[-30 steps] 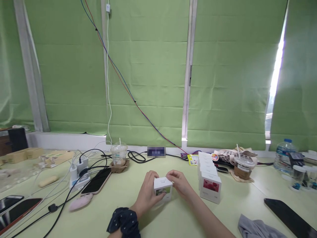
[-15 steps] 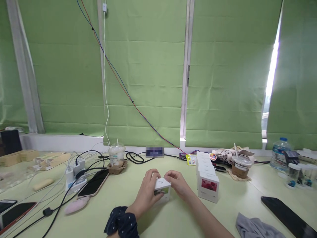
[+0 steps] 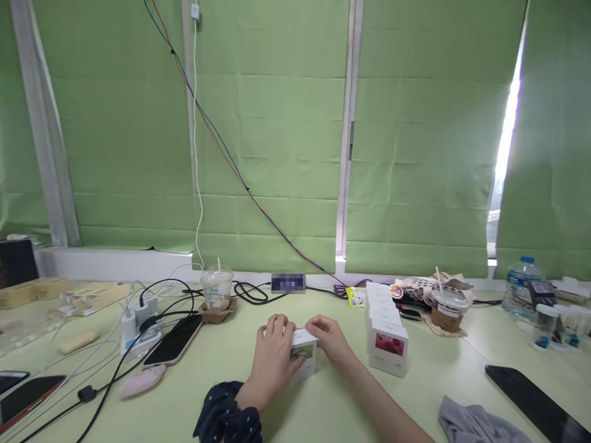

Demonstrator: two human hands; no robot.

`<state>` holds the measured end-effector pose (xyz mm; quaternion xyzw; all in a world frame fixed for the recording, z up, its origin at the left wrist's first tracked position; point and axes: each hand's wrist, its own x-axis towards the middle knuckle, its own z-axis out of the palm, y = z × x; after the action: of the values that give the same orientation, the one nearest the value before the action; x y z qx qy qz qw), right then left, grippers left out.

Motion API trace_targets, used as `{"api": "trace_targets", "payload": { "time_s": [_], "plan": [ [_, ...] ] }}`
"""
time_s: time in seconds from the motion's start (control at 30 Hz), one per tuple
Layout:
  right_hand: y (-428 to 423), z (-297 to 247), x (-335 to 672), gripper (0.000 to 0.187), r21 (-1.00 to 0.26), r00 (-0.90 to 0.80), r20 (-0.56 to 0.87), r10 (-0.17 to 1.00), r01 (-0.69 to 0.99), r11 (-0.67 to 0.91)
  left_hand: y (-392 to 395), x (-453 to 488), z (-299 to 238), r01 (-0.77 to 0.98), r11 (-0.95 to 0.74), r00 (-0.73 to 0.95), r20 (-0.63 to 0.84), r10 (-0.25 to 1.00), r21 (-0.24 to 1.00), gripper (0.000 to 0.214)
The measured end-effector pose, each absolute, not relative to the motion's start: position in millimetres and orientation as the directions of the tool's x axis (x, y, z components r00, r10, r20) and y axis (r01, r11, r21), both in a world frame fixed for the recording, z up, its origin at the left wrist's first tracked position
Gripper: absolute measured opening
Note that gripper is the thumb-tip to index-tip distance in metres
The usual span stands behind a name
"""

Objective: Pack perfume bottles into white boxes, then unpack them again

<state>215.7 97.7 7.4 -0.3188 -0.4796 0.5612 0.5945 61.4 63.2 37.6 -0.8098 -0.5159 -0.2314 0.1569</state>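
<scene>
While both hands (image 3: 272,357) (image 3: 333,341) pinch the small box (image 3: 305,352) mid-tabletop, fingers pressed to its sides, it could slip into the row of boxes (image 3: 386,329).

green table (image 3: 323,406), boxes (image 3: 386,335), phones (image 3: 174,341), cups (image 3: 217,289)

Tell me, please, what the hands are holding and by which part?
Both hold one small white box standing on the table: the left hand grips its left side, the right hand its right top edge.
</scene>
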Motion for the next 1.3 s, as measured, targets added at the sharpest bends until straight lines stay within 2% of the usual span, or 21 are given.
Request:
{"api": "trace_targets", "payload": {
  "time_s": [0.13,0.4,0.53,0.7,0.83,0.93,1.07,1.2,1.3],
  "plan": [
    [97.6,6.8,216.4,0.031,-0.919,-0.088,0.219,0.972,-0.353,0.175,59.4,65.9,34.4,0.93,-0.363,0.334,0.561,0.757,-0.063,0.03],
    [99.8,4.1,217.3,0.034,-0.923,-0.072,0.233,0.97,-0.33,0.197,61.4,65.8,24.1,0.941,-0.339,0.276,0.603,0.749,-0.01,0.022],
    [100.7,2.1,216.3,0.038,-0.927,-0.042,0.264,0.964,-0.287,0.241,65.2,64.2,20.5,0.929,-0.369,0.305,0.601,0.739,-0.018,0.028],
    [99.6,-2.5,215.2,0.04,-0.904,0.035,0.393,0.919,-0.169,0.394,78.8,56.6,2.6,0.852,-0.501,0.304,0.638,0.708,0.151,0.041],
    [95.0,-10.4,216.2,0.03,-0.886,0.005,0.458,0.889,-0.077,0.457,90.5,51.4,-12.4,0.801,-0.552,0.296,0.649,0.701,0.231,0.043],
    [94.6,-20.7,218.3,0.048,-0.885,-0.095,0.465,0.88,-0.048,0.462,96.0,52.0,-20.9,0.767,-0.568,0.273,0.648,0.711,0.3,0.042],
    [101.0,-33.0,220.9,0.072,-0.914,-0.272,0.405,0.873,-0.094,0.395,102.3,53.9,-28.0,0.71,-0.581,0.249,0.63,0.735,0.397,0.042],
    [104.0,-37.5,218.6,0.073,-0.91,-0.256,0.411,0.875,-0.051,0.412,111.2,48.9,-33.5,0.621,-0.58,0.235,0.581,0.779,0.527,0.041],
    [103.1,-40.4,214.7,0.073,-0.906,-0.222,0.423,0.879,-0.071,0.418,118.2,42.2,-41.7,0.598,-0.582,0.251,0.561,0.789,0.551,0.042]
  ]
}}
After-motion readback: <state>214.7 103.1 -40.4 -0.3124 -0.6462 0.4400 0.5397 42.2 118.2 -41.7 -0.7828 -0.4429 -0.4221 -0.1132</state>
